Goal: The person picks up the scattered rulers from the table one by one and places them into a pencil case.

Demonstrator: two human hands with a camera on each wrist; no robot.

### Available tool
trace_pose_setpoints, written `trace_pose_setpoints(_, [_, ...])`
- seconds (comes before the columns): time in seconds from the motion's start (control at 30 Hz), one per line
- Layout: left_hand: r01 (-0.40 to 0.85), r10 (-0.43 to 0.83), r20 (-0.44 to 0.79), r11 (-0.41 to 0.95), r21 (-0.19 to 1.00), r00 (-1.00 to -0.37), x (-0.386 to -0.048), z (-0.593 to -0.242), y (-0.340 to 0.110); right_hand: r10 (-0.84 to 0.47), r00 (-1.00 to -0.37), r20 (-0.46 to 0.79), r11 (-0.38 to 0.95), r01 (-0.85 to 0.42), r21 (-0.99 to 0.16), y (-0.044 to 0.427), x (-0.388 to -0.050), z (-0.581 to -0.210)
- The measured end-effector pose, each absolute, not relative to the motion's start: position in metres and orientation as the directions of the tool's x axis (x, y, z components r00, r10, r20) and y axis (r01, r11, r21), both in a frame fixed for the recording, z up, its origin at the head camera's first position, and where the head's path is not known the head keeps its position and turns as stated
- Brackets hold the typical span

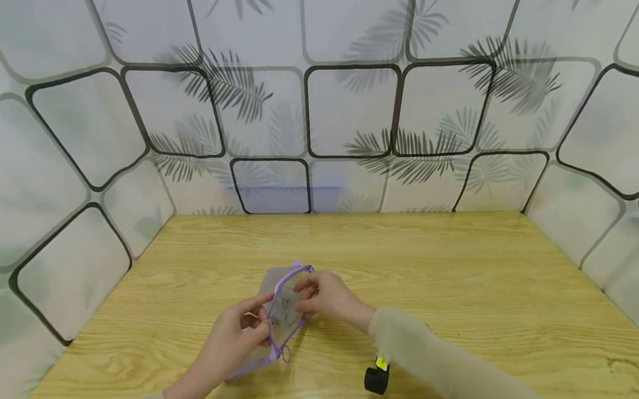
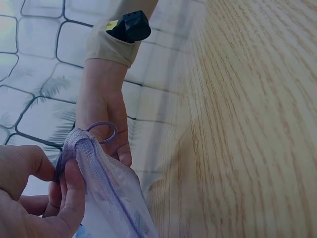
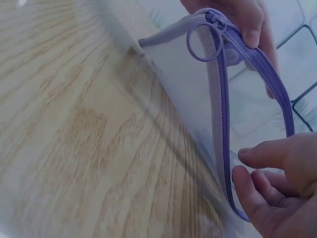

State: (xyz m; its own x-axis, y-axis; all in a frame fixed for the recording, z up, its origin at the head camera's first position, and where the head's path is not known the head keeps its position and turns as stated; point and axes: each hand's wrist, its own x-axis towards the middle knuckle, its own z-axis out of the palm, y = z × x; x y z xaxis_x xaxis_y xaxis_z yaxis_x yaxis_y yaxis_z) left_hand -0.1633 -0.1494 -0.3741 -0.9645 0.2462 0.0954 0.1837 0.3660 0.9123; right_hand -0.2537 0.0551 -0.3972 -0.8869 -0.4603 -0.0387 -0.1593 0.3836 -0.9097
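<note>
A translucent zip pouch (image 1: pixel 285 307) with purple zip edging is held above the table, its mouth gaping toward the right. My left hand (image 1: pixel 239 329) pinches one zip edge between thumb and fingers; the left wrist view shows this hand (image 2: pixel 44 193) close up. At the mouth is my right hand (image 1: pixel 326 295), its fingers bent loosely. In the right wrist view, a gap shows between the thumb and index finger of that hand (image 3: pixel 282 183), with nothing visible between them. A purple ring pull (image 3: pixel 204 42) hangs at one zip end. Faint printed figures show on the pouch.
The wood-grain table (image 1: pixel 469 275) is bordered by a patterned curtain (image 1: pixel 352 110) at the back and sides. A black device with a yellow label (image 1: pixel 376 378) is on the right wrist, by the beige sleeve (image 1: pixel 418 341).
</note>
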Motion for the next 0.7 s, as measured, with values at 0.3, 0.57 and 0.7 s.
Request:
trace_pose_setpoints(0.3, [0.175,0.24,0.092,0.351,0.92,-0.966,-0.164,-0.374,-0.149,-0.448,-0.892,0.051,0.545,-0.318,-0.776,0.06,-0.251,-0.394])
trace_pose_setpoints(0.57, [0.169,0.239,0.085,0.357,0.919,-0.967,-0.164,-0.374,-0.149,-0.46,-0.885,0.074,0.545,-0.347,-0.764,0.063,-0.25,-0.395])
trace_pose_setpoints(0.7, [0.166,0.238,0.081,0.362,0.917,-0.968,-0.164,-0.373,-0.147,-0.454,-0.889,0.068,0.553,-0.34,-0.761,0.067,-0.248,-0.394])
